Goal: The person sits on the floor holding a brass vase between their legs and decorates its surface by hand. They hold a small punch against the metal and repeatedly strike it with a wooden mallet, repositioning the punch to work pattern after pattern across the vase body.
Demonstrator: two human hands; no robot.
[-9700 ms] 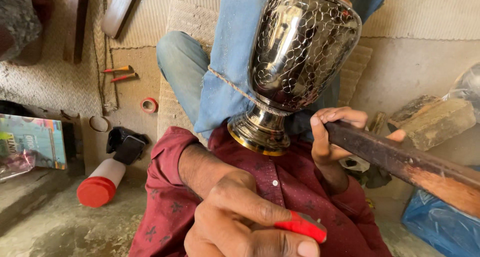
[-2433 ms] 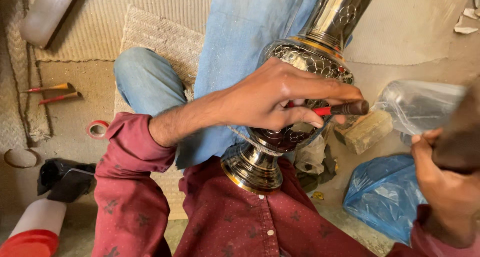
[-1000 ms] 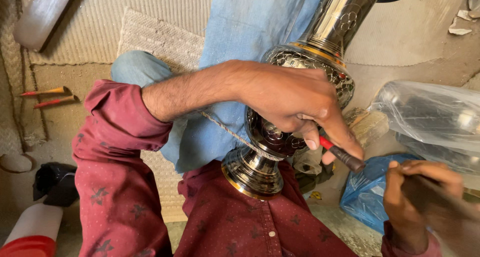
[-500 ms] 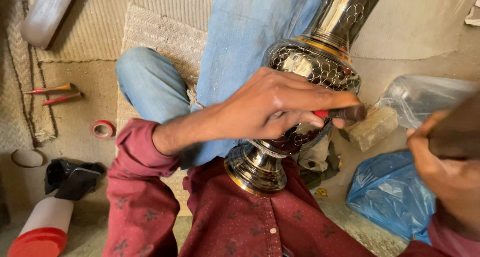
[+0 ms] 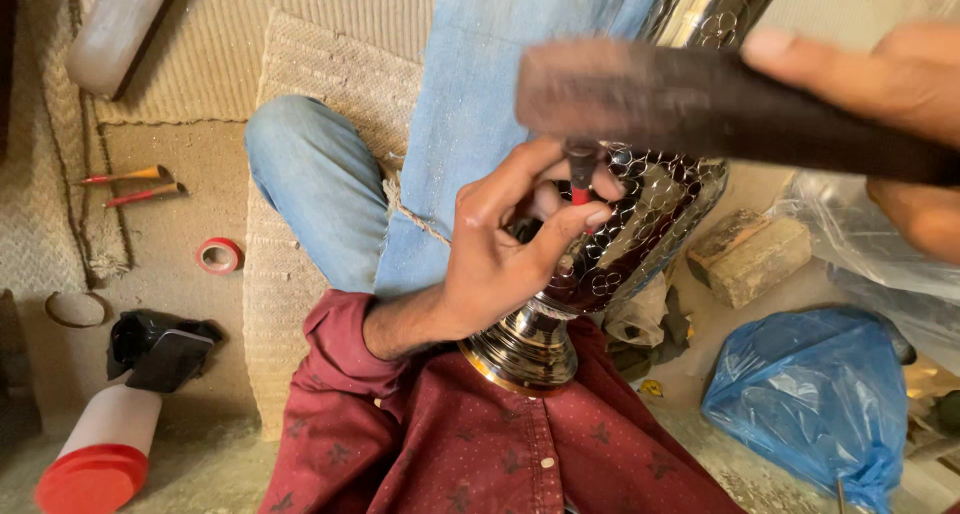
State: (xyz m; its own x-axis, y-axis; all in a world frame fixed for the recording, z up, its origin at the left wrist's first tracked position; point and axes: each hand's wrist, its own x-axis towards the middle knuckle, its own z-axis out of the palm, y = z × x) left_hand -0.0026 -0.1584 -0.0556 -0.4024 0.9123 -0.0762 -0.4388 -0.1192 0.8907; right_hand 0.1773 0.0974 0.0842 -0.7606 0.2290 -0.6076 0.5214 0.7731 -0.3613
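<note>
A dark engraved metal vase (image 5: 640, 224) with a brass-rimmed foot (image 5: 525, 349) leans across my lap against blue cloth (image 5: 500, 84). My left hand (image 5: 510, 244) pinches a small red-handled chisel (image 5: 580, 179) with its tip on the vase's belly. My right hand (image 5: 890, 124) grips a dark wooden mallet (image 5: 690, 104), blurred, its head just above the chisel's top.
A red-capped white bottle (image 5: 100, 449) and a black object (image 5: 160, 344) lie at lower left. A red tape roll (image 5: 218, 256) and two red-tipped tools (image 5: 130, 184) rest on the floor. A wooden block (image 5: 750, 259) and blue plastic bag (image 5: 810, 399) sit to the right.
My left hand turned the chisel upright on the vase's belly. My right hand swung the mallet up and across, from the lower right to just over the chisel.
</note>
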